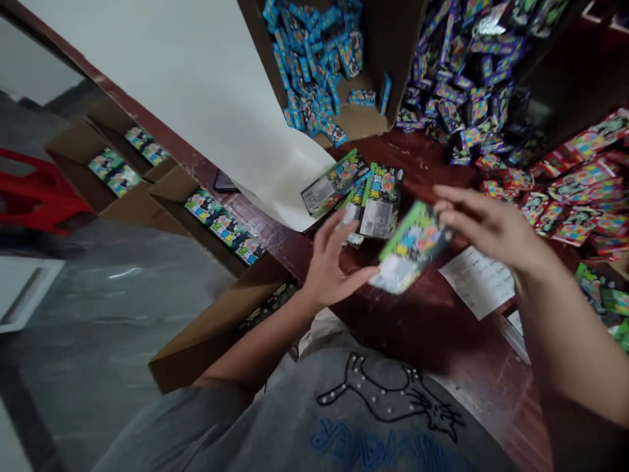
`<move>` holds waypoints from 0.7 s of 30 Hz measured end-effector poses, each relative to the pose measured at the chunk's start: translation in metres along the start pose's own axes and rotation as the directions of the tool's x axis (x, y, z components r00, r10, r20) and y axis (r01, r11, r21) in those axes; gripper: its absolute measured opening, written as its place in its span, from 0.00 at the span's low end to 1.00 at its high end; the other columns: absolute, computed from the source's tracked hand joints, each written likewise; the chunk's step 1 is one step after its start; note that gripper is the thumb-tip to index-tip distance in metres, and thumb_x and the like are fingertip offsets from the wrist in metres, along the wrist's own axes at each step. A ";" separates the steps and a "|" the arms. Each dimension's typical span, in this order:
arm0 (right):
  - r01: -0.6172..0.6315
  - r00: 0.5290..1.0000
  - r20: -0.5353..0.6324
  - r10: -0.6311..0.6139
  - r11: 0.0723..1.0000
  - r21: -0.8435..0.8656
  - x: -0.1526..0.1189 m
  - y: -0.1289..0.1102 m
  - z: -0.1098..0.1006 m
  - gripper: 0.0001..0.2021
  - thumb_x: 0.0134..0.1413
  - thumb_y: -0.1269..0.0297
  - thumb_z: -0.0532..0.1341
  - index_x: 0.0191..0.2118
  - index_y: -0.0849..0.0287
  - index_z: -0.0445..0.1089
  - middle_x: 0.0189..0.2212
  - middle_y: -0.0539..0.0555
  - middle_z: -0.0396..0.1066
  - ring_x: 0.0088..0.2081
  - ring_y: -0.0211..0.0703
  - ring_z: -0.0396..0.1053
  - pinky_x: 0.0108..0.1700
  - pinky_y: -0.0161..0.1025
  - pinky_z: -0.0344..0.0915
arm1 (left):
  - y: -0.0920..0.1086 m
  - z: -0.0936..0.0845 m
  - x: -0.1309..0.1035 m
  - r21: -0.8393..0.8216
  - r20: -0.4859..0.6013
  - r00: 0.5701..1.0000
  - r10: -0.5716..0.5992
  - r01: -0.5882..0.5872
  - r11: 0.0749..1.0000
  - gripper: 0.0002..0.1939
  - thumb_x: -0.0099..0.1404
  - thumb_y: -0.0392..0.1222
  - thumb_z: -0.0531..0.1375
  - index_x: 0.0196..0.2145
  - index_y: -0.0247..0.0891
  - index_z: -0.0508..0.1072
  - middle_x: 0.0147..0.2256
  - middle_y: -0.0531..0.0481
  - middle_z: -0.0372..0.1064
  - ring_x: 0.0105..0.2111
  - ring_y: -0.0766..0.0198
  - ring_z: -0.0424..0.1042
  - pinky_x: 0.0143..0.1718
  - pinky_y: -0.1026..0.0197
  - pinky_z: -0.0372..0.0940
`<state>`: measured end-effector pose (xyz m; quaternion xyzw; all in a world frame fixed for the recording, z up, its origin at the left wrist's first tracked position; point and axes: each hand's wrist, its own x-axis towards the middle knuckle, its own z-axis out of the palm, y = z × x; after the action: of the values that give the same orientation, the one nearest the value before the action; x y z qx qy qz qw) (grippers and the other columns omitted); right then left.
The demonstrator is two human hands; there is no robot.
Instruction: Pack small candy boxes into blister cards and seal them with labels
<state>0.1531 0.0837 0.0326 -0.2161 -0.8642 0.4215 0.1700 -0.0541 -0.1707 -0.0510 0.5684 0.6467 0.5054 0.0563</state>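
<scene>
A colourful flat packet (413, 248) with a green edge and a pale label hangs, blurred, between my hands over the dark red table (388, 321). My right hand (484, 226) pinches its upper right end between thumb and fingers. My left hand (337, 259) has its fingers spread, with the thumb tip by the packet's lower left corner; whether it touches is unclear. Just beyond my left hand lie similar packets, one (381, 200) flat on the table and another (335, 182) slanted over white paper.
Blue small boxes (314, 65) fill a carton at the top. Purple packs (462, 92) and red packs (570, 196) lie at the right. A printed sheet (479, 282) is near my right wrist. Open cartons (196, 334) with packets stand at the left.
</scene>
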 end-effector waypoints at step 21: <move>-0.419 0.888 0.225 0.402 0.907 0.031 0.144 0.007 0.067 0.29 0.56 0.38 0.73 0.43 0.64 0.79 0.35 0.51 0.83 0.32 0.30 0.72 0.38 0.27 0.71 | -0.063 0.015 -0.024 0.399 0.095 0.990 -0.108 0.061 0.915 0.37 0.67 0.40 0.69 0.72 0.40 0.69 0.76 0.25 0.51 0.75 0.29 0.57 0.72 0.31 0.62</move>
<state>0.0009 0.1185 0.0038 -0.3406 -0.7947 0.5024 -0.0082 -0.0790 -0.1706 -0.1157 0.5676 0.7551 0.3282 -0.0006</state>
